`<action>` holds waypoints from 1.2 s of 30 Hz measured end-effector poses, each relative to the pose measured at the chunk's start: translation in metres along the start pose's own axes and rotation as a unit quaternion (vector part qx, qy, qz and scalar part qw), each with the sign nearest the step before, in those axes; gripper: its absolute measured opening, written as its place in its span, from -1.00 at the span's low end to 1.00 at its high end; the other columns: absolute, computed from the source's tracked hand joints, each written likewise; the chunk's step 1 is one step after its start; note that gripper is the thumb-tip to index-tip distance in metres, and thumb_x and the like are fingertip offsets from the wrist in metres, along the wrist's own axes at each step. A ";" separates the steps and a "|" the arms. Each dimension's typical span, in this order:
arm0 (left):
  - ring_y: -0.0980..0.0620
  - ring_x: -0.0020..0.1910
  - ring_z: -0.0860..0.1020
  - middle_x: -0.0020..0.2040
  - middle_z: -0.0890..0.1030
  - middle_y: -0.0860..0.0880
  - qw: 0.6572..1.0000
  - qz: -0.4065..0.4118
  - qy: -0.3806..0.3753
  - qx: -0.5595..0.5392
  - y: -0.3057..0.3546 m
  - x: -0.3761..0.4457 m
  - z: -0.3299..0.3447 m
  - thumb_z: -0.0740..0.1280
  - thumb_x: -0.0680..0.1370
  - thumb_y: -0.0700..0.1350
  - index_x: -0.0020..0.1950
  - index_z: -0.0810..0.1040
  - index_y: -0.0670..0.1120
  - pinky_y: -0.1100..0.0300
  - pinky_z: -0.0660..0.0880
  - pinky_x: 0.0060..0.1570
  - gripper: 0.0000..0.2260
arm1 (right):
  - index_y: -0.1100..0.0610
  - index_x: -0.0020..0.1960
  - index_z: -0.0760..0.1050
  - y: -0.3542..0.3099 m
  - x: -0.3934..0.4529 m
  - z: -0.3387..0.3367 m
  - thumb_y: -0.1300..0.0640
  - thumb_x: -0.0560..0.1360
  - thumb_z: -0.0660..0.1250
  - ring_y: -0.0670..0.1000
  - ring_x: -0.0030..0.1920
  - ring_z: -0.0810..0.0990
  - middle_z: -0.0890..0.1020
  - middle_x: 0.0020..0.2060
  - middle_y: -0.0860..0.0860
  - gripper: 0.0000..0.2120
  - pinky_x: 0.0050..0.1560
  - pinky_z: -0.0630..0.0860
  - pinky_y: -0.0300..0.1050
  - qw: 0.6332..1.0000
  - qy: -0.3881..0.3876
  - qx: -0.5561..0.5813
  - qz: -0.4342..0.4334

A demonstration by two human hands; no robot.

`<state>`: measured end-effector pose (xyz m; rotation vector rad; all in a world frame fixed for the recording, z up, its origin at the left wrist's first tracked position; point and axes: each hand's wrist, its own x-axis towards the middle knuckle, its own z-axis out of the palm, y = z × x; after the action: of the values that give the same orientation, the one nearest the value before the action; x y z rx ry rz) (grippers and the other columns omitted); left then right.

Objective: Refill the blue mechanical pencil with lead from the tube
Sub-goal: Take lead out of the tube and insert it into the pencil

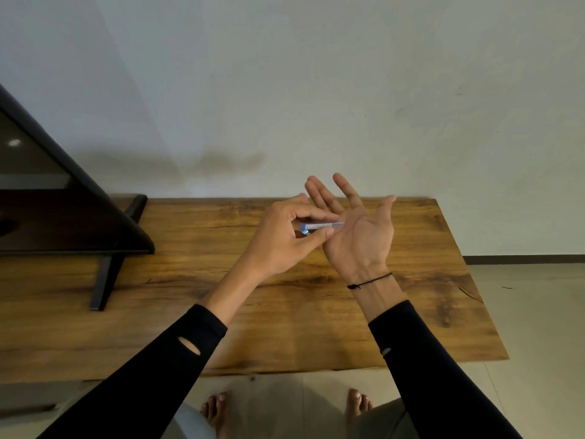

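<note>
My left hand [283, 240] pinches a slim, pale blue see-through lead tube [319, 225] between thumb and fingers and holds it level above the wooden table [411, 299]. The tube's right end rests against the palm of my right hand [359, 232], which is spread open, palm turned up and to the left, holding nothing. A small round blue-grey piece [305, 235] shows just under the tube behind my left thumb; I cannot tell what it is. No blue mechanical pencil is clearly in view.
A dark TV screen [47, 201] on a black angled leg [104, 280] stands on the table's left part. A pale wall rises right behind the table. The table's right edge gives onto tiled floor [538, 312]; my bare feet [218, 410] are below the near edge.
</note>
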<state>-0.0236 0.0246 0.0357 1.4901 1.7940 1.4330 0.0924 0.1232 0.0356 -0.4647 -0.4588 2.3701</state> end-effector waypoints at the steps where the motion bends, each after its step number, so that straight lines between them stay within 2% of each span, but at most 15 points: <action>1: -0.01 -0.10 0.67 -0.08 0.72 0.01 1.000 0.000 0.000 0.006 0.001 0.000 0.000 0.58 0.55 -0.18 0.15 0.81 0.00 -0.16 0.68 -0.05 -0.80 | 0.21 0.60 0.32 0.001 -0.001 0.003 -0.50 0.62 -0.08 0.33 0.47 0.56 0.56 0.42 0.39 -0.08 0.54 0.42 0.30 1.000 0.000 -0.002 -0.005; 8: 0.01 -0.06 0.72 -0.04 0.75 0.02 0.999 0.005 0.002 0.041 0.004 -0.004 -0.002 0.56 0.52 -0.23 0.11 0.82 0.00 -0.04 0.68 -0.10 -0.79 | 0.24 0.60 0.33 0.004 -0.002 0.007 -0.51 0.62 -0.05 0.37 0.47 0.55 0.55 0.41 0.43 -0.07 0.54 0.43 0.30 1.000 0.010 -0.008 -0.011; 13: -0.06 -0.06 0.72 -0.04 0.73 -0.06 0.999 0.003 0.008 0.035 0.008 -0.002 -0.003 0.55 0.52 -0.26 0.10 0.82 -0.02 -0.16 0.67 -0.03 -0.78 | 0.25 0.60 0.32 0.004 -0.002 0.008 -0.51 0.61 -0.03 0.38 0.46 0.55 0.56 0.39 0.45 -0.06 0.53 0.44 0.31 1.000 0.018 0.000 -0.012; 16: -0.06 -0.06 0.72 -0.03 0.73 -0.05 0.999 0.014 0.007 0.040 0.008 -0.002 0.000 0.55 0.52 -0.26 0.09 0.83 -0.03 -0.16 0.66 -0.04 -0.79 | 0.26 0.60 0.32 0.002 -0.002 0.007 -0.51 0.61 -0.02 0.38 0.43 0.57 0.55 0.40 0.45 -0.06 0.51 0.46 0.30 1.000 0.018 0.002 -0.010; 20: 0.02 -0.01 0.75 -0.01 0.77 0.12 0.999 0.019 0.003 0.030 0.006 -0.003 -0.001 0.55 0.53 -0.25 0.09 0.82 -0.02 -0.03 0.71 0.00 -0.81 | 0.27 0.60 0.33 -0.002 -0.001 0.005 -0.51 0.60 0.00 0.39 0.45 0.55 0.55 0.40 0.45 -0.05 0.45 0.52 0.29 1.000 0.022 0.013 -0.013; 23: 0.09 -0.02 0.76 -0.03 0.79 0.15 0.999 0.023 0.020 0.034 0.002 -0.006 -0.004 0.58 0.52 -0.22 0.07 0.80 -0.03 0.12 0.70 0.02 -0.83 | 0.28 0.60 0.32 -0.006 0.001 0.004 -0.50 0.60 0.03 0.41 0.46 0.53 0.55 0.38 0.47 -0.05 0.46 0.51 0.31 0.999 0.017 0.034 -0.014; 27: 0.07 -0.12 0.76 -0.10 0.80 0.13 0.999 -0.010 0.038 0.031 -0.005 -0.010 -0.006 0.62 0.50 -0.14 0.04 0.81 -0.01 0.22 0.67 -0.09 -0.86 | 0.28 0.61 0.30 -0.012 0.004 0.000 -0.50 0.61 0.02 0.40 0.42 0.57 0.55 0.38 0.47 -0.05 0.45 0.52 0.30 0.999 0.008 0.046 -0.022; 29: 0.13 -0.17 0.76 -0.13 0.80 0.16 0.998 -0.032 0.032 0.041 -0.011 -0.014 -0.007 0.63 0.49 -0.10 0.03 0.82 0.01 0.29 0.65 -0.15 -0.87 | 0.29 0.61 0.29 -0.016 0.006 -0.002 -0.49 0.61 0.02 0.40 0.41 0.58 0.55 0.38 0.47 -0.05 0.43 0.54 0.29 0.998 0.003 0.052 -0.026; 32: 0.20 -0.23 0.74 -0.15 0.80 0.17 0.993 -0.060 0.004 0.097 -0.018 -0.021 -0.001 0.61 0.52 -0.05 0.06 0.83 0.02 0.25 0.67 -0.20 -0.87 | 0.29 0.62 0.28 -0.020 0.007 -0.004 -0.49 0.61 0.03 0.40 0.44 0.56 0.53 0.40 0.48 -0.05 0.44 0.54 0.28 0.998 0.000 0.062 -0.028; 34: 0.23 -0.18 0.73 -0.08 0.81 0.17 0.982 -0.057 -0.031 0.180 -0.021 -0.026 0.008 0.55 0.57 0.00 0.10 0.82 0.05 0.18 0.68 -0.18 -0.87 | 0.29 0.62 0.29 -0.022 0.007 -0.004 -0.49 0.61 0.05 0.39 0.42 0.58 0.53 0.39 0.48 -0.05 0.42 0.56 0.28 0.997 0.000 0.065 -0.029; 36: 0.23 -0.13 0.66 -0.01 0.78 0.19 0.961 -0.042 -0.067 0.265 -0.024 -0.030 0.020 0.50 0.61 0.03 0.14 0.80 0.10 0.25 0.55 -0.24 -0.86 | 0.28 0.62 0.29 -0.024 0.007 -0.005 -0.49 0.61 0.05 0.38 0.39 0.60 0.54 0.39 0.47 -0.05 0.40 0.58 0.27 0.997 0.002 0.064 -0.031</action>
<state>-0.0084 0.0086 -0.0019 1.6798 2.2302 0.8152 0.1022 0.1461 0.0406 -0.3906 -0.3138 2.3210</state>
